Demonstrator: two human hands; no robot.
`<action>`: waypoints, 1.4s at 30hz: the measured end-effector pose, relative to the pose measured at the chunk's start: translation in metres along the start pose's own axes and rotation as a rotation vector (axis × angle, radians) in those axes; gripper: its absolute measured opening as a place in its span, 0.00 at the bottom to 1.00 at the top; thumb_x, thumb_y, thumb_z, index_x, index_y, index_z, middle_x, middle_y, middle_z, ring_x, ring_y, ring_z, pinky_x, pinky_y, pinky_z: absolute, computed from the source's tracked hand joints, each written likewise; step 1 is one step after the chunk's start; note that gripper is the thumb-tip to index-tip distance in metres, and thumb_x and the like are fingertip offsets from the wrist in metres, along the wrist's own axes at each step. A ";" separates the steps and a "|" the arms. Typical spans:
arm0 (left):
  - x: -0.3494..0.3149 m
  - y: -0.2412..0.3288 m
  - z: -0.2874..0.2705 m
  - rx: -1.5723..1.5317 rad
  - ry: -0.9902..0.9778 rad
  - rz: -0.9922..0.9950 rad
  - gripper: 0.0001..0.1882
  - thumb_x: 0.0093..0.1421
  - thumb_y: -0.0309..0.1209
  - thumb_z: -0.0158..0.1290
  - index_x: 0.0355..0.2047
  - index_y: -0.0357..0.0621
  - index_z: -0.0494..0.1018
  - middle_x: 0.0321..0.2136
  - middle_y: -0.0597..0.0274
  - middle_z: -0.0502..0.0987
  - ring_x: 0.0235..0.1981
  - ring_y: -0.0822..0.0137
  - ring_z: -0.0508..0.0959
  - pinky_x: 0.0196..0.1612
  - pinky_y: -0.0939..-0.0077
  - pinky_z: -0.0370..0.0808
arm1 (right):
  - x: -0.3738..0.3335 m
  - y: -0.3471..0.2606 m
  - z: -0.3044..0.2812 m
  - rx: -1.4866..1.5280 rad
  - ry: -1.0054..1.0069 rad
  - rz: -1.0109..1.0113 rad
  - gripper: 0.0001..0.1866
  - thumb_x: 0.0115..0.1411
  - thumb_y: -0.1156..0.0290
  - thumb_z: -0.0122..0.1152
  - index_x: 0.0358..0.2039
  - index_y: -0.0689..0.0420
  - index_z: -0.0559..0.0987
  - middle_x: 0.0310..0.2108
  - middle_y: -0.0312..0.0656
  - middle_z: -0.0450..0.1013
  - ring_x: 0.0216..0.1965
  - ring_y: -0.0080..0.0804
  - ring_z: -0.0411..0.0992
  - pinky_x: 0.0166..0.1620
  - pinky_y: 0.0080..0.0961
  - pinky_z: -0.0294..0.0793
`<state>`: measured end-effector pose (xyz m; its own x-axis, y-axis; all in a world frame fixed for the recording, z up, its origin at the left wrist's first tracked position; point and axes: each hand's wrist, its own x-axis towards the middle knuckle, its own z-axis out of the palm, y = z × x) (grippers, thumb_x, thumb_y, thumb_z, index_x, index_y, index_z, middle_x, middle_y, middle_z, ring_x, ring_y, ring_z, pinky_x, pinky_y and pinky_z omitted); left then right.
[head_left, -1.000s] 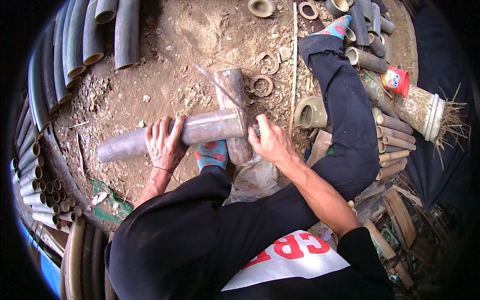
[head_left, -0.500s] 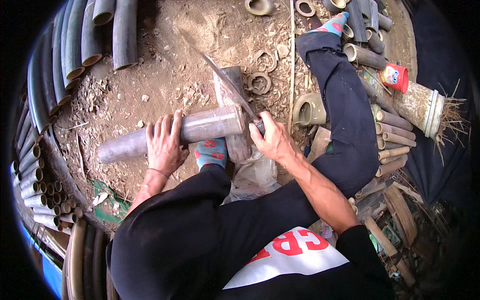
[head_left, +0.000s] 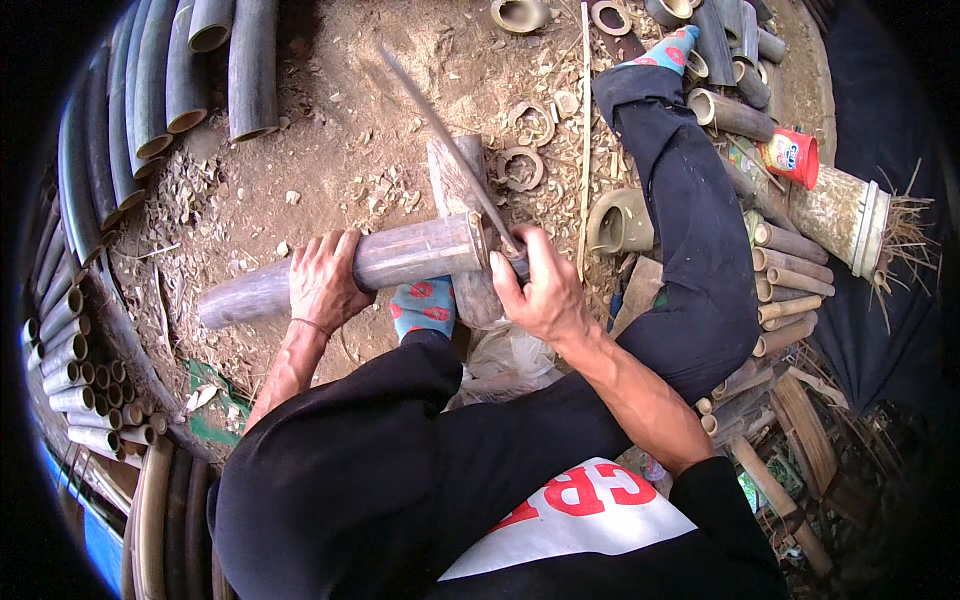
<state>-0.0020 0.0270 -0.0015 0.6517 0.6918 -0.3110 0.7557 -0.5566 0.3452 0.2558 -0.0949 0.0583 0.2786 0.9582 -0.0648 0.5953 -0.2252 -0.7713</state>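
Observation:
A thick grey-brown bamboo section lies crosswise in front of me, its right end resting on a short wooden block. My left hand is wrapped round the bamboo left of its middle. In my right hand is the handle of a long-bladed knife. Its blade slants up and to the left, passing close by the bamboo's right end; I cannot tell whether it touches. The blade's far part is blurred. Beneath the bamboo, my left foot in a blue patterned sock stands beside the block.
Long dark bamboo poles lie at the far left, with stacked thinner tubes below them. Cut bamboo rings and shavings are strewn ahead. On the right are short bamboo pieces, a red container and a pale cylinder with straw.
The knife's blade has swung slightly to the right and steeper. My left hand's fingers have curled further round the bamboo, which has shifted slightly.

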 end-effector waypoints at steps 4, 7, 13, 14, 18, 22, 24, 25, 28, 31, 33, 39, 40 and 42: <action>0.003 0.004 -0.004 0.011 0.001 -0.003 0.32 0.39 0.38 0.66 0.48 0.50 0.71 0.40 0.57 0.76 0.44 0.54 0.76 0.48 0.58 0.71 | -0.007 0.027 0.007 -0.165 -0.030 -0.076 0.14 0.62 0.65 0.59 0.40 0.62 0.71 0.28 0.55 0.76 0.24 0.54 0.77 0.26 0.42 0.77; 0.004 0.002 0.001 0.033 0.068 0.007 0.33 0.38 0.36 0.66 0.48 0.49 0.70 0.41 0.57 0.76 0.44 0.53 0.76 0.49 0.57 0.70 | 0.006 0.040 -0.002 -0.182 -0.271 0.245 0.13 0.63 0.64 0.58 0.40 0.60 0.70 0.23 0.55 0.75 0.23 0.54 0.77 0.24 0.42 0.75; -0.015 0.006 0.026 0.113 0.285 0.022 0.34 0.41 0.38 0.66 0.50 0.46 0.70 0.45 0.57 0.75 0.48 0.56 0.74 0.54 0.55 0.66 | -0.001 0.014 0.001 -0.042 0.050 -0.141 0.12 0.62 0.68 0.59 0.40 0.63 0.71 0.23 0.52 0.74 0.23 0.50 0.78 0.25 0.41 0.76; -0.013 0.008 0.026 0.128 0.328 0.030 0.34 0.41 0.38 0.66 0.51 0.46 0.70 0.45 0.57 0.75 0.49 0.55 0.74 0.54 0.55 0.65 | -0.002 0.023 0.005 -0.150 -0.022 -0.108 0.12 0.62 0.69 0.59 0.40 0.63 0.71 0.23 0.53 0.74 0.23 0.49 0.78 0.26 0.41 0.76; -0.016 0.005 0.028 0.163 0.369 0.008 0.32 0.41 0.35 0.65 0.50 0.47 0.71 0.46 0.58 0.76 0.50 0.56 0.74 0.56 0.55 0.65 | -0.002 0.022 0.004 -0.117 -0.148 0.078 0.13 0.61 0.69 0.60 0.42 0.61 0.70 0.22 0.54 0.75 0.22 0.50 0.78 0.24 0.39 0.75; -0.017 0.011 0.028 0.109 0.293 -0.013 0.32 0.41 0.35 0.65 0.50 0.46 0.71 0.46 0.58 0.76 0.50 0.56 0.75 0.56 0.55 0.65 | -0.002 0.003 0.000 0.011 0.113 -0.186 0.11 0.62 0.68 0.59 0.39 0.62 0.71 0.22 0.52 0.75 0.23 0.49 0.78 0.25 0.39 0.76; -0.018 0.010 0.029 0.123 0.327 0.004 0.33 0.42 0.35 0.65 0.50 0.46 0.70 0.46 0.58 0.75 0.50 0.56 0.74 0.56 0.55 0.65 | -0.008 0.030 0.011 -0.270 -0.140 -0.063 0.12 0.61 0.68 0.60 0.40 0.61 0.69 0.23 0.52 0.73 0.21 0.48 0.77 0.23 0.38 0.75; -0.020 0.007 0.034 0.130 0.340 0.005 0.33 0.42 0.36 0.66 0.51 0.47 0.70 0.46 0.58 0.75 0.50 0.56 0.74 0.56 0.54 0.65 | -0.003 0.045 0.012 -0.292 -0.380 0.354 0.14 0.61 0.67 0.60 0.41 0.60 0.68 0.21 0.52 0.72 0.21 0.52 0.76 0.23 0.41 0.75; -0.020 0.008 0.027 0.130 0.354 0.005 0.32 0.42 0.34 0.64 0.51 0.46 0.69 0.46 0.57 0.74 0.49 0.55 0.74 0.55 0.54 0.65 | -0.008 0.066 0.016 -0.135 -0.194 0.198 0.16 0.62 0.64 0.59 0.43 0.60 0.67 0.24 0.56 0.74 0.23 0.59 0.75 0.25 0.49 0.74; -0.020 0.006 0.021 0.091 0.283 -0.010 0.34 0.40 0.31 0.62 0.52 0.47 0.68 0.44 0.55 0.74 0.48 0.53 0.74 0.55 0.54 0.65 | -0.012 0.069 0.024 -0.074 0.093 0.166 0.17 0.63 0.62 0.58 0.43 0.60 0.67 0.27 0.59 0.74 0.26 0.58 0.75 0.28 0.51 0.73; -0.007 0.007 0.002 -0.026 0.101 0.003 0.39 0.38 0.34 0.64 0.55 0.52 0.68 0.42 0.54 0.75 0.47 0.50 0.75 0.52 0.54 0.69 | -0.003 0.091 0.011 -0.173 0.039 0.246 0.22 0.65 0.60 0.56 0.52 0.61 0.66 0.35 0.60 0.73 0.35 0.59 0.74 0.35 0.49 0.73; 0.047 0.028 -0.123 -0.704 0.148 -0.133 0.53 0.41 0.47 0.69 0.66 0.44 0.57 0.55 0.42 0.73 0.56 0.48 0.75 0.58 0.58 0.72 | 0.003 0.036 0.011 -0.262 -0.090 -0.088 0.50 0.60 0.44 0.60 0.68 0.68 0.52 0.61 0.63 0.60 0.62 0.59 0.60 0.64 0.43 0.62; 0.063 0.028 -0.137 -0.870 0.288 -0.090 0.53 0.44 0.47 0.70 0.65 0.41 0.57 0.54 0.42 0.74 0.55 0.51 0.75 0.57 0.60 0.72 | 0.006 0.020 0.019 -0.039 -0.185 -0.190 0.54 0.58 0.40 0.61 0.68 0.68 0.51 0.62 0.64 0.59 0.64 0.58 0.59 0.67 0.42 0.58; 0.105 0.050 -0.152 -1.238 0.396 -0.058 0.45 0.56 0.48 0.66 0.63 0.36 0.57 0.48 0.52 0.75 0.47 0.61 0.75 0.52 0.66 0.73 | -0.006 0.012 0.045 0.366 -0.339 -0.099 0.55 0.53 0.49 0.71 0.69 0.68 0.51 0.65 0.61 0.56 0.67 0.49 0.57 0.68 0.38 0.55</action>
<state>0.0936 0.1415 0.1175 0.3962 0.9066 -0.1453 0.0810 0.1231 0.9891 0.2277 -0.0956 0.0209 -0.0616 0.9889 -0.1353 0.2859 -0.1124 -0.9516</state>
